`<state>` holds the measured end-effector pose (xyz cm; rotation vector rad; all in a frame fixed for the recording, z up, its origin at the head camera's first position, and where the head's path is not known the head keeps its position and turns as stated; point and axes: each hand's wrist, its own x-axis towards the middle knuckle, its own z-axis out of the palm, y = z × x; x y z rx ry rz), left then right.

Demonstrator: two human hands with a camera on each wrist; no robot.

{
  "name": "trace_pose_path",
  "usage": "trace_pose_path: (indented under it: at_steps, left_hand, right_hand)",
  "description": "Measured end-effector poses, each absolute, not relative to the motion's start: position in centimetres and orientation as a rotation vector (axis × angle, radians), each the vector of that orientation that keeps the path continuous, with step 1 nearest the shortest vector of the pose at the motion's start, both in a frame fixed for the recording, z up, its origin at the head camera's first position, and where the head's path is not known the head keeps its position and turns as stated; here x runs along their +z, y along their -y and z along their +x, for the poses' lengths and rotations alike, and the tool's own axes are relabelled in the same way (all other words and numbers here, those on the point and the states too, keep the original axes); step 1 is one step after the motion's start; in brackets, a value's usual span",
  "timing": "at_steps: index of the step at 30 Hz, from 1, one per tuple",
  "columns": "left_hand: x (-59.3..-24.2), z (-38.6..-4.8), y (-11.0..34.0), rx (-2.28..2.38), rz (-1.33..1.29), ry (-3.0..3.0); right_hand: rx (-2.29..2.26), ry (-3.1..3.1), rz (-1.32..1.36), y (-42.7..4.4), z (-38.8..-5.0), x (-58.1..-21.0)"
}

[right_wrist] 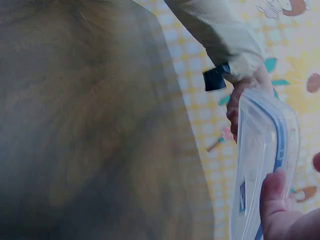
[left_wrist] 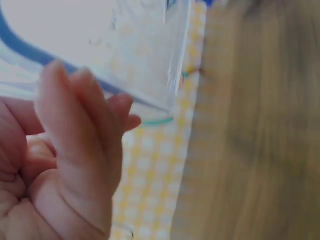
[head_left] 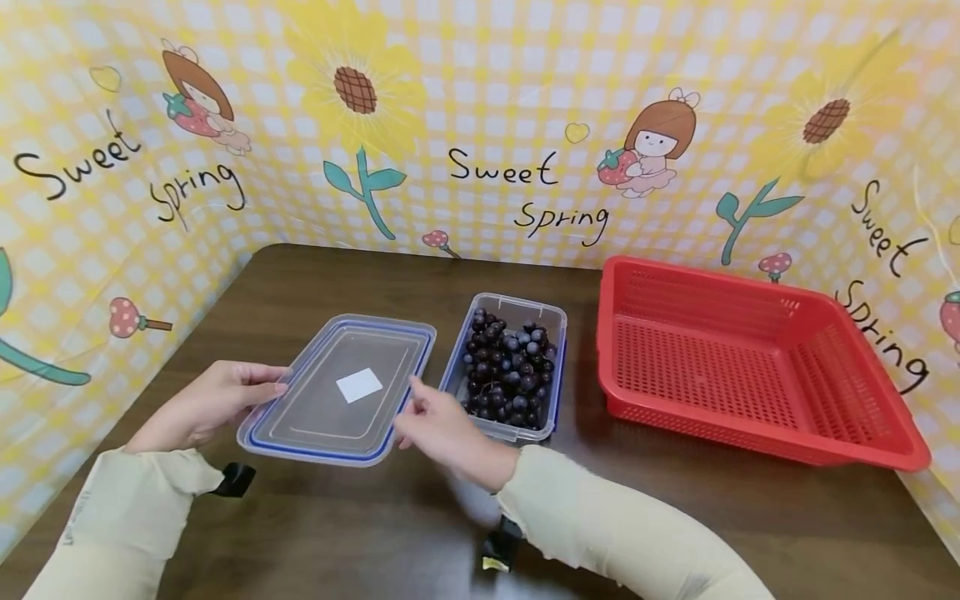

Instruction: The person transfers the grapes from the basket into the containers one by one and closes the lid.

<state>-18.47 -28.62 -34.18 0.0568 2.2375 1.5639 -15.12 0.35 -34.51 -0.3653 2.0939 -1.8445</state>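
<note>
A clear plastic lid (head_left: pixel 322 367) with a blue seal and a white label (head_left: pixel 359 385) is held tilted above the table, left of an uncovered food container (head_left: pixel 528 433). My left hand (head_left: pixel 217 402) pinches the lid's left edge; its curled fingers show close up in the left wrist view. At the lid's right edge, my right hand (head_left: pixel 450 433) grips with thumb and fingers. The right wrist view shows that thumb (right_wrist: pixel 274 195) against the lid (right_wrist: pixel 255 155) near the blue seal. Dark grapes (head_left: pixel 510 367) fill much of the container.
A red perforated plastic basket (head_left: pixel 697 375) stands at the right on the dark wooden table (head_left: pixel 330 533). Yellow checked cloth (head_left: pixel 495 108) rises behind the table and at both sides. A black strap piece (head_left: pixel 236 481) hangs by the left wrist, another (head_left: pixel 501 542) by the right.
</note>
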Motion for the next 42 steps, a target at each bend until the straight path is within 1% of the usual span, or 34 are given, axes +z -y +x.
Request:
trace_pose_path:
  at_steps: [3, 7, 10, 14, 17, 21, 25, 29, 33, 35, 37, 42]
  left_hand:
    - [-34.0, -18.5, 27.0, 1.654, 0.072, -2.201]
    - [-33.2, -18.7, 24.7, 1.717, 0.122, -2.194]
    - [-32.4, -19.1, 22.8, 1.716, 0.174, -2.18]
    - [-31.1, -19.4, 20.3, 1.686, 0.243, -2.159]
    - [-30.1, -19.3, 18.6, 1.704, 0.292, -2.151]
    - [-29.5, -18.5, 16.4, 1.764, 0.375, -2.13]
    - [-29.4, -17.8, 14.7, 1.815, 0.427, -2.096]
    - [-29.9, -18.1, 13.7, 1.911, 0.467, -2.059]
    - [-30.9, -18.7, 12.7, 1.995, 0.546, -2.039]
    - [-31.5, -18.9, 12.0, 2.025, 0.656, -2.127]
    - [-32.1, -19.0, 11.5, 2.052, 0.838, -2.277]
    - [-33.4, -19.8, 10.6, 1.939, 1.491, -2.783]
  right_hand:
    - [-1.832, -2.171, -0.482, -2.4, -15.8, -33.9]
    - [-1.783, -2.411, -0.723, -5.1, -17.2, -33.8]
    - [-1.798, -2.542, -0.797, -7.2, -18.4, -34.3]
    - [-1.807, -2.683, -0.68, -10.1, -19.5, -34.9]
    - [-1.723, -2.856, -0.605, -12.0, -20.0, -35.0]
    - [-1.615, -3.093, -0.644, -14.2, -19.8, -35.2]
    - [-1.642, -3.212, -0.678, -15.6, -19.2, -35.4]
    - [-1.774, -3.202, -0.602, -16.2, -18.6, -35.5]
    - [-2.097, -2.973, -0.436, -16.6, -18.3, -35.7]
    - [-2.201, -2.892, -0.385, -16.7, -18.2, -35.7]
    - [-2.245, -2.871, -0.379, -16.8, -18.2, -35.6]
    - [-2.274, -2.874, -0.315, -16.5, -18.4, -35.1]
